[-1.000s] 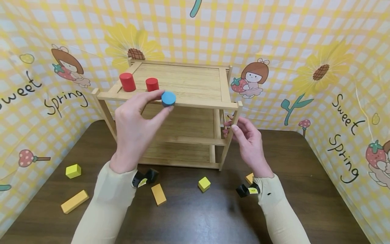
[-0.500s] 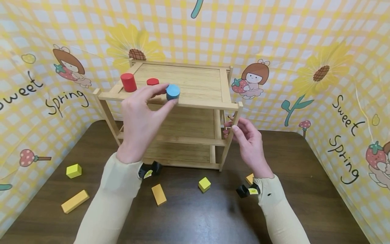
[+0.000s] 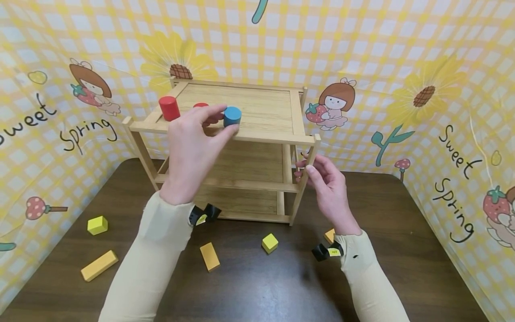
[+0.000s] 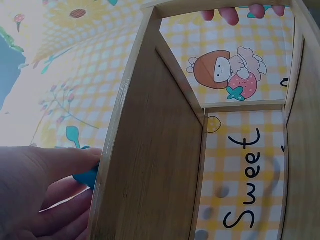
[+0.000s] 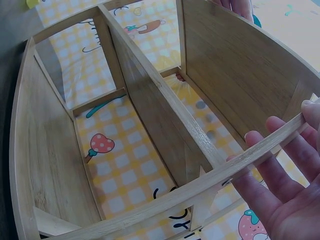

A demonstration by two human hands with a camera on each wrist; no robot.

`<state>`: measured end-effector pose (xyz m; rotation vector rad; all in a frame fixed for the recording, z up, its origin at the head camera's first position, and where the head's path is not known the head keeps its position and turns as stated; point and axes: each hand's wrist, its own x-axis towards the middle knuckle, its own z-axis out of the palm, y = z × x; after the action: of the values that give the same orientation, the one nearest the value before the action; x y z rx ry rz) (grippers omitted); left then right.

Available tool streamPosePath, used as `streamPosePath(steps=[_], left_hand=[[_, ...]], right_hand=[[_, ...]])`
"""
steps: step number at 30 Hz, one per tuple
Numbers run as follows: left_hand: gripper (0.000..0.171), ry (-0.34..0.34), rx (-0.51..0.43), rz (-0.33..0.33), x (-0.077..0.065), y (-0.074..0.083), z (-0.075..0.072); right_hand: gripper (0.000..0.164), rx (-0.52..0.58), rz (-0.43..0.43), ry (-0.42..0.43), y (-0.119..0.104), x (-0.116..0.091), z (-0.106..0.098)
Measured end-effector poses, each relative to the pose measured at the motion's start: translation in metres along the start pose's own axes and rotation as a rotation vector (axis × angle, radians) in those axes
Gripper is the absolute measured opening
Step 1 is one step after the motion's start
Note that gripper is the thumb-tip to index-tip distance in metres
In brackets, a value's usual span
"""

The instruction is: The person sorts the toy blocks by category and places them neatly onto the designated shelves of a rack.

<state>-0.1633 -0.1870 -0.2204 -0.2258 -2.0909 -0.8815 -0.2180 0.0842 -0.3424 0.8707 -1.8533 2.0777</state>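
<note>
My left hand (image 3: 193, 150) pinches a blue cylinder block (image 3: 232, 117) between thumb and fingers at the front edge of the wooden rack's (image 3: 257, 100) top shelf. In the left wrist view the blue cylinder (image 4: 86, 177) is partly hidden by the thumb and the shelf edge. Left of it on the top shelf stand a taller red cylinder (image 3: 169, 108) and a second red cylinder (image 3: 201, 105), mostly covered by the hand. My right hand (image 3: 331, 183) holds the rack's front right post, thumb in front and fingers behind, as the right wrist view shows with the right hand (image 5: 285, 175).
On the dark table (image 3: 249, 286) before the rack lie a yellow cube (image 3: 270, 243), another yellow block (image 3: 98, 225) and orange blocks (image 3: 210, 257), one partly behind the right wrist. A checked cloth (image 3: 257, 44) encloses the back and sides.
The left hand has carried the blue cylinder right and back, from in front of the top shelf's edge to over it, covering more of the smaller red cylinder. The right hand stays put.
</note>
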Motion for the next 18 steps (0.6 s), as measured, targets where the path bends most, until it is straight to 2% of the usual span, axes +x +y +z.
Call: streamPosePath(steps=[8, 12, 18], left_hand=[[0.037, 0.002, 0.075, -0.025, 0.0042, 0.0002, 0.0039], [0.038, -0.004, 0.087, -0.052, 0.0047, 0.0006, 0.0051], [0.036, -0.008, 0.104, -0.053, 0.0053, -0.0008, 0.0068]], right_hand=[[0.029, 0.004, 0.005, 0.003, -0.0002, -0.0002, 0.0003], [0.029, -0.002, 0.006, 0.004, -0.0002, -0.0002, 0.0004], [0.029, 0.005, 0.006, 0.005, -0.0004, -0.0004, 0.0006]])
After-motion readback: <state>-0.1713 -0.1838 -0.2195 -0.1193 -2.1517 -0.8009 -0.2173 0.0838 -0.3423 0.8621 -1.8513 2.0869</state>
